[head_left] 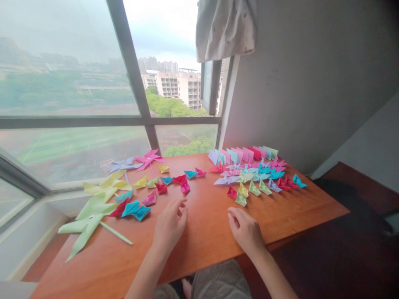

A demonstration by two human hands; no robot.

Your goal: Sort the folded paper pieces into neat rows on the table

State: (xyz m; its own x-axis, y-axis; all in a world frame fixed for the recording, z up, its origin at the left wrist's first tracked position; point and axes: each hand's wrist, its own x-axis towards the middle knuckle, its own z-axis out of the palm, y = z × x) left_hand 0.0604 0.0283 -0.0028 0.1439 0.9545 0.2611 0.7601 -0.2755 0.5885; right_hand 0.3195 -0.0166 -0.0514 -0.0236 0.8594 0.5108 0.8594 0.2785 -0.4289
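My left hand rests on the wooden table, fingers loosely curved and the thumb a little apart, with nothing visible in it. Just beyond it lie a magenta paper boat and a pink paper boat. To the right, my right hand is also on the table, its fingers relaxed and bent around a small gap, holding nothing I can see. A pale green paper boat is nearest to it, beside a red paper boat and a yellow one.
Several paper pinwheels lie at the left, among them a green one and a yellow one. At the back right, paper cranes fill rows before a line of folded paper pieces. The window borders the table's far side.
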